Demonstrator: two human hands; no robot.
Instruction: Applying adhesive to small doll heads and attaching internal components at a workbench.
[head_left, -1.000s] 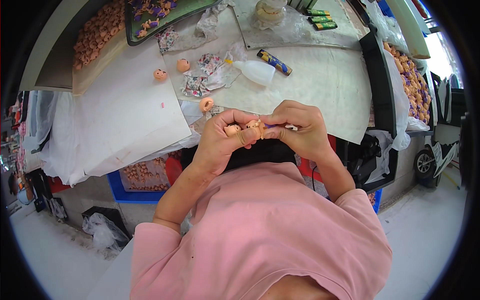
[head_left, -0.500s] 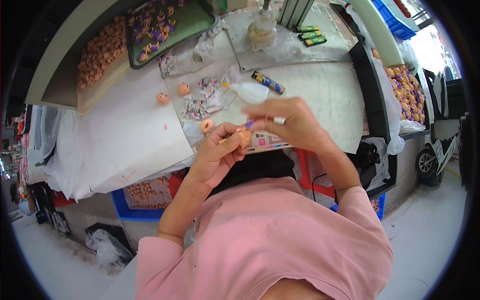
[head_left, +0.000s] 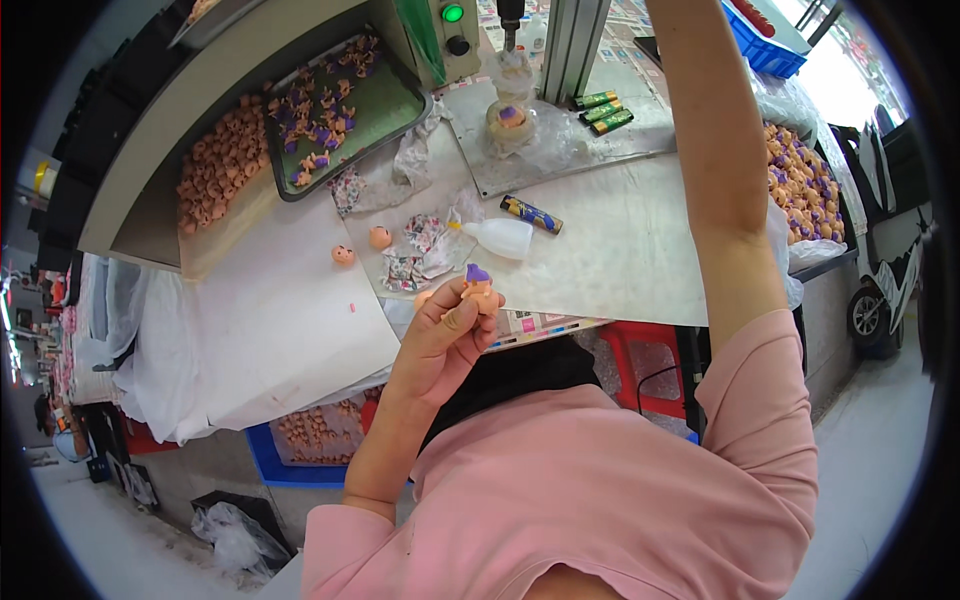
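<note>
My left hand (head_left: 440, 345) is pinched around a small flesh-coloured doll part (head_left: 483, 297) with a purple piece on top, held up over the near edge of the worktable. My right arm (head_left: 715, 150) stretches far forward on the right, and its hand lies beyond the upper edge. A round doll head (head_left: 422, 299) is partly hidden behind my left fingers. Two more doll heads, one (head_left: 380, 237) beside the cloth and another (head_left: 343, 255) farther left, lie on the table. A tiny pink piece (head_left: 351, 308) rests on the white sheet.
Ahead are a squeeze bottle (head_left: 505, 238), a dark printed cylinder (head_left: 532, 214) and flowered cloth (head_left: 425, 235). A plastic-wrapped press fixture (head_left: 510, 140) holds a similar part. A dark tray (head_left: 395, 135) of purple-and-flesh parts sits upper left; a heaped bin (head_left: 803, 185) stands right.
My right hand has left the doll part and reached forward out of view. My left hand still holds the part, its purple piece now plainly showing. The view has shifted, revealing more of the press.
</note>
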